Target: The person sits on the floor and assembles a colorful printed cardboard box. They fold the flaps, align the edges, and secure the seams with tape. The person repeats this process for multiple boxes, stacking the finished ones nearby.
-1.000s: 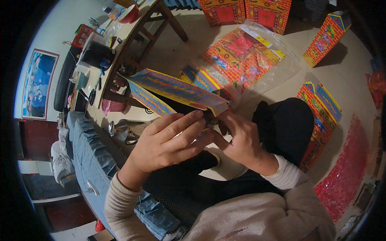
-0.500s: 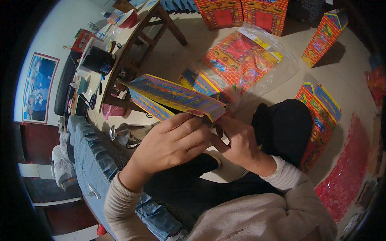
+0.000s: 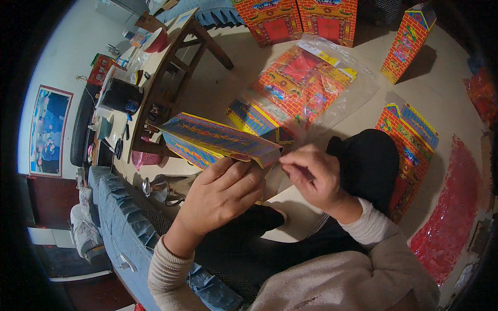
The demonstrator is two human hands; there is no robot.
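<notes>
My left hand (image 3: 223,192) grips a folded cardboard piece (image 3: 218,136) from below. The piece is printed in blue, yellow and red, and tilts down toward the right. My right hand (image 3: 314,176) is beside its right end, fingers curled and pressed together. What they hold, if anything, is hidden. Just beyond the cardboard, another blue and yellow folded piece (image 3: 254,116) lies by a clear plastic bag (image 3: 358,93) with brick-patterned printed cardboard (image 3: 324,90) in it.
Two brick-patterned boxes (image 3: 329,23) stand at the back, and a narrow one (image 3: 407,49) at the back right. Printed cardboard (image 3: 412,135) lies right of my knee (image 3: 371,160). Red plastic sheeting (image 3: 451,217) covers floor at the right. A cluttered wooden table (image 3: 161,62) is at the left.
My right hand has come off the cardboard's end, moved slightly right and curled its fingers. The left hand keeps its hold, and the cardboard sits a little lower in the picture.
</notes>
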